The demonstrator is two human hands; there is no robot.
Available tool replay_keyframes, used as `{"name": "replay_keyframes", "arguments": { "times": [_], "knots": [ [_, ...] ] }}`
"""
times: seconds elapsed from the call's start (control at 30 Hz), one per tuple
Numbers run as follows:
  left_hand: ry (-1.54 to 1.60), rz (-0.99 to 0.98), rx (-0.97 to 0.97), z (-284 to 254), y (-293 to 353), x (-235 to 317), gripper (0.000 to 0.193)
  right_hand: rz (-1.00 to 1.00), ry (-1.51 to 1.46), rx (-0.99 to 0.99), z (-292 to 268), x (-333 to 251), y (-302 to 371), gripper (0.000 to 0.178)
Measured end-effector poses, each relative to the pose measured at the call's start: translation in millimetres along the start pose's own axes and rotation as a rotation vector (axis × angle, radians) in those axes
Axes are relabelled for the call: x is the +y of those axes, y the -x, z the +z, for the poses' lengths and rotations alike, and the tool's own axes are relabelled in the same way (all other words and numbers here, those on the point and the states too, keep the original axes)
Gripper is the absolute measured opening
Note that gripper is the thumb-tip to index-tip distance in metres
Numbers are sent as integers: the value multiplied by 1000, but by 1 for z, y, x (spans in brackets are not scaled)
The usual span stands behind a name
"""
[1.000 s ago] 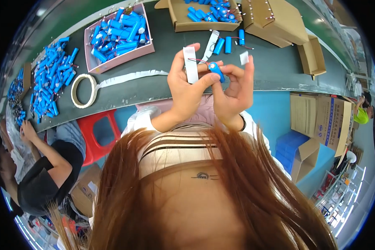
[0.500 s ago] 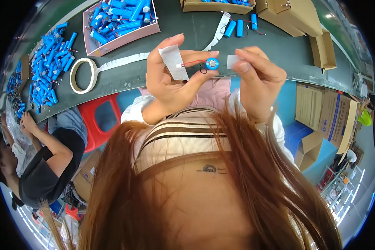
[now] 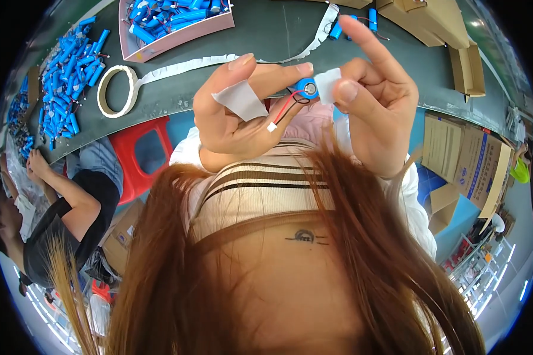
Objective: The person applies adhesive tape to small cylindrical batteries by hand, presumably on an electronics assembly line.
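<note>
Between the fingertips and thumb of my left hand (image 3: 228,121) is a blue cylindrical battery (image 3: 305,89), its round metal end facing me. Red and black wires (image 3: 286,110) run from it down to a small white connector (image 3: 272,126). A larger piece of white tape (image 3: 243,100) clings to the fingers of that hand. My right hand (image 3: 379,103) pinches a small white tape piece (image 3: 327,84) with its thumb and bent fingers, and its index finger points up and away. That tape piece meets the right side of the battery.
A tape roll (image 3: 102,100) lies on the dark table (image 3: 177,94), its notched strip (image 3: 189,64) stretching right. Loose blue batteries (image 3: 71,83) are heaped at left, beside a pink box of batteries (image 3: 177,44). Cardboard boxes (image 3: 423,22) stand far right. A co-worker (image 3: 71,207) sits at left.
My right hand has brought the small tape piece left against the battery, and its index finger has lifted. The wires and connector now hang lower. My view has shifted slightly.
</note>
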State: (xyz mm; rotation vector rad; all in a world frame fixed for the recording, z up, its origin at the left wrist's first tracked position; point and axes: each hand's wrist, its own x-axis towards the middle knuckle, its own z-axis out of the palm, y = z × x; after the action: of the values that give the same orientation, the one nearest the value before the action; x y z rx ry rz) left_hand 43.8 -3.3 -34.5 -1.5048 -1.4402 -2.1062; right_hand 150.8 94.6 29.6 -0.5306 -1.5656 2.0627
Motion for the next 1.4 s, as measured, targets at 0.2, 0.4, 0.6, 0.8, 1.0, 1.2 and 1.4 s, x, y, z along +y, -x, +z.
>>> {"name": "replay_keyframes", "arguments": {
  "times": [0.2,0.4,0.6,0.8,1.0,1.2,1.4],
  "knots": [
    [-8,14,-64,-4,1,1,70,68,-61,-6,3,1,1,48],
    [-27,0,-68,-2,3,2,73,69,-30,15,4,0,2,45],
    [-65,-10,-79,-3,4,4,75,60,-26,13,2,1,3,44],
    [-3,-1,-51,-4,-1,2,73,38,-59,-14,0,5,3,43],
    [-265,92,-286,-11,-2,0,77,48,-32,5,2,3,3,41],
    [-82,118,-32,-1,3,-9,69,33,-18,8,0,5,3,40],
    [-69,121,-50,-1,2,-7,68,34,-22,10,-1,6,5,39]
  ]
}}
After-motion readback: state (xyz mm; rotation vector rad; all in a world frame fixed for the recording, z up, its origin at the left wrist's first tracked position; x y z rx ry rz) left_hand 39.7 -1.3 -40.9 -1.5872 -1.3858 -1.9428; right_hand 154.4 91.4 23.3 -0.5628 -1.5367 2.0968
